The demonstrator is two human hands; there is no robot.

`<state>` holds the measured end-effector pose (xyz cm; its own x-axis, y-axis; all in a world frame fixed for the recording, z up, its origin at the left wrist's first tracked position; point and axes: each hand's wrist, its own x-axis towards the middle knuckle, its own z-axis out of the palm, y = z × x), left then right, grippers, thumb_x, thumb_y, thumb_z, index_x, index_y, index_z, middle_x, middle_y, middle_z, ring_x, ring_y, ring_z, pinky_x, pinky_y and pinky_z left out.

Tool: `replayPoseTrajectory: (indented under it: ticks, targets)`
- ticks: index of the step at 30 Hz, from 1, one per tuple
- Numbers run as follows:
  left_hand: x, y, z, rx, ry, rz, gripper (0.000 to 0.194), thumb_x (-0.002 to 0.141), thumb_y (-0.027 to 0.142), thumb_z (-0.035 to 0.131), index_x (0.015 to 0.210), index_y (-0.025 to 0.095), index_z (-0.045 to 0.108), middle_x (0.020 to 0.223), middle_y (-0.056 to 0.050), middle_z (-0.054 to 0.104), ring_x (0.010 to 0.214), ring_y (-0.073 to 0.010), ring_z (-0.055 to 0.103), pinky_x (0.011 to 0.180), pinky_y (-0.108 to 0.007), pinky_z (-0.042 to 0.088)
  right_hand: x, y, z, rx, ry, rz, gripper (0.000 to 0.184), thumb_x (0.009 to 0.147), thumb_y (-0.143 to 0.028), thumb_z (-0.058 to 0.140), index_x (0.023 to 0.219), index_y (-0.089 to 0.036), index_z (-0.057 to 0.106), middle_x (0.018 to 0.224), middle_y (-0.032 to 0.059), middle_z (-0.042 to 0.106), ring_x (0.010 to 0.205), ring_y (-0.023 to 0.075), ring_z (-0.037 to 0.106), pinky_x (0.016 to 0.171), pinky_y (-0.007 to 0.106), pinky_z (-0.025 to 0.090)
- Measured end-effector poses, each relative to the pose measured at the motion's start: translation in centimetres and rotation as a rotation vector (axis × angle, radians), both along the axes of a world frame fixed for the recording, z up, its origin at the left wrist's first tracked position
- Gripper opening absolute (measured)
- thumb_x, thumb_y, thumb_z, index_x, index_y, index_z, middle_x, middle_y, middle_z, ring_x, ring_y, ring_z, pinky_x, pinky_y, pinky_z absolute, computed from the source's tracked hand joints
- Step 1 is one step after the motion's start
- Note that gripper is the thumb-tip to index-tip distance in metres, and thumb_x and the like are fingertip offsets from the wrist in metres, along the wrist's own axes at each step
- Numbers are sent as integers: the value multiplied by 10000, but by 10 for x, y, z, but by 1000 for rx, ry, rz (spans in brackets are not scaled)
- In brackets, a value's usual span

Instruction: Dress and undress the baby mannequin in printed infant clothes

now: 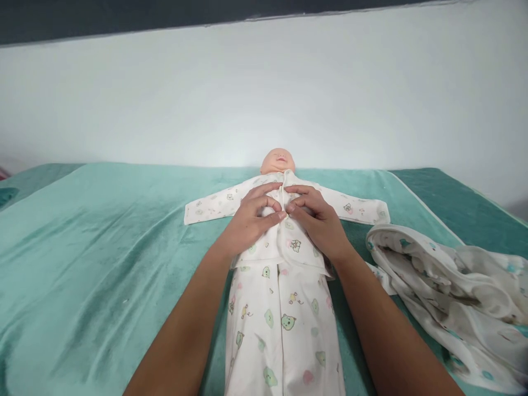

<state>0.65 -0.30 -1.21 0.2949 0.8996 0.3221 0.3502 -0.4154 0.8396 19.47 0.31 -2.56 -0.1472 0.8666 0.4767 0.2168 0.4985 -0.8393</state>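
A baby doll [279, 160] lies on its back, dressed in a white printed baby shirt [295, 246] with both sleeves spread out sideways. Below the shirt's hem are white baby trousers [268, 324] with green and pink animal prints. My left hand [258, 212] rests on the chest, thumb and fingers pinching the shirt's front edge from the left. From the right, my right hand [311, 212] pinches the same front opening, its thumb close to my left thumb. Any fastener between the fingertips is too small to make out.
A teal blanket [103, 247] with some folds covers the surface. To the right lies a crumpled white printed baby garment [449, 291]. A white wall [264, 93] rises behind the doll's head. Darker green cloth [474, 203] shows at the right edge.
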Motion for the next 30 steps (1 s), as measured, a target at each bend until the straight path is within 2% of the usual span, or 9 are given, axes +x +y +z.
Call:
replayPoseTrajectory:
  ticks: [12, 22, 30]
  targets:
    - [5, -3, 2, -28, -4, 50, 126, 903, 308, 641, 791, 250, 647, 1542, 7, 500, 1510, -283, 331, 1168, -533, 399, 6, 2, -1, -15, -18, 73, 184, 906, -428, 691, 791, -297, 750, 1311, 37, 641, 1337, 274, 516, 1158, 521, 366]
    - [6, -2, 2, 17, 61, 65, 135, 914, 270, 619, 784, 236, 599, 1533, -10, 506, 1468, -277, 389, 1203, -527, 338, 8, 3, 0, -53, -19, 121, 201, 908, -465, 685, 812, -310, 769, 1355, 31, 617, 1357, 276, 500, 1175, 521, 355]
    - [3, -3, 2, -9, 18, 43, 125, 892, 301, 648, 786, 239, 624, 1539, 1, 495, 1487, -290, 363, 1035, -448, 506, 10, 4, -1, -43, -8, 147, 197, 892, -487, 703, 838, -315, 782, 1357, 38, 610, 1362, 282, 497, 1169, 512, 360]
